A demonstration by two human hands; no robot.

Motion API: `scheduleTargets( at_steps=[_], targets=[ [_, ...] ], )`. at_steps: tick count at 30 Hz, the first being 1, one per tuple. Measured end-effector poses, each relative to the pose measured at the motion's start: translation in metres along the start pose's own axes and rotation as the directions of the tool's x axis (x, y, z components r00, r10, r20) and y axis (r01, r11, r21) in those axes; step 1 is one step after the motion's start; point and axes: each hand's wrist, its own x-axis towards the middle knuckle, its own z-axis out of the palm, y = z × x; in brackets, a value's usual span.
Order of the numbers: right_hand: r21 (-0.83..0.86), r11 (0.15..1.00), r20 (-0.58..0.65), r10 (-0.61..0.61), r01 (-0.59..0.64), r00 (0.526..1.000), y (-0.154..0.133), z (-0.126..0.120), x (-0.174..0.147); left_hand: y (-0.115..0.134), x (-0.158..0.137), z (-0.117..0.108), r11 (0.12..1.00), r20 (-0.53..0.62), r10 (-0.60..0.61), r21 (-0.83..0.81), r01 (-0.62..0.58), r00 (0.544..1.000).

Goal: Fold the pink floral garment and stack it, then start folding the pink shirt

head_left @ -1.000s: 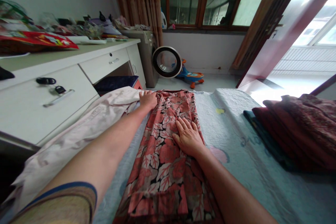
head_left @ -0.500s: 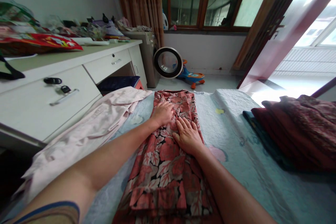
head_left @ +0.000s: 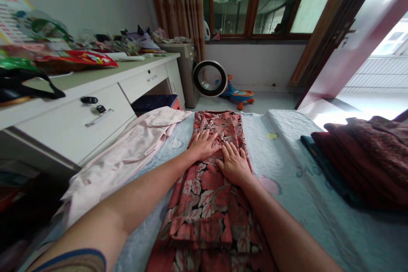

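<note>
A red garment (head_left: 207, 191) with a leaf and flower print lies lengthwise before me, its sides folded into a long strip. What looks like a sleeve end lies across its near part. My left hand (head_left: 204, 145) rests flat on the upper part of the cloth, fingers stretched out. Close beside it, my right hand (head_left: 235, 163) also presses flat, fingers slightly spread. Neither hand grips the fabric. The garment's near end runs out of view at the bottom.
A pale pink garment (head_left: 140, 140) lies on the left of the light blue bedspread (head_left: 274, 153). Folded dark red clothes (head_left: 366, 157) are stacked at right. A white desk (head_left: 70, 123) flanks the bed; beyond stand a washing machine with its round door (head_left: 210, 78) open and a blue ride-on toy (head_left: 237, 93).
My left hand has slid slightly toward me and flattened, its fingers more stretched out. My right hand stays at nearly the same spot on the cloth. The view has turned a little left.
</note>
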Motion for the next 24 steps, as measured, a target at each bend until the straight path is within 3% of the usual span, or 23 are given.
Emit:
scheduleTargets(
  at_steps=[8,13,17,19,22,24],
  targets=[
    [0.017,1.0,-0.006,-0.015,0.015,1.0,0.002,0.002,0.002,-0.031,0.062,-0.005,0.996,0.042,-0.083,0.017,0.082,0.996],
    [0.027,1.0,-0.007,-0.009,0.009,1.0,0.003,0.005,0.003,-0.034,0.079,-0.011,0.994,0.08,-0.109,0.018,0.108,0.991],
    [0.022,1.0,0.011,-0.002,0.002,1.0,0.003,0.004,0.003,-0.018,0.06,-0.02,0.99,-0.086,-0.137,0.011,0.138,0.987],
    [0.019,1.0,0.012,-0.006,0.006,1.0,0.003,0.004,0.002,-0.006,0.039,-0.021,0.998,-0.157,-0.056,-0.002,0.057,0.986],
    [0.006,1.0,0.002,-0.015,0.015,1.0,0.003,0.003,0.002,0.008,0.005,-0.013,0.997,-0.099,0.074,-0.016,-0.076,0.992],
    [0.0,1.0,0.002,-0.015,0.015,1.0,0.003,0.002,0.001,0.013,-0.014,-0.005,0.997,-0.055,0.081,-0.01,-0.081,0.995]
  ],
)
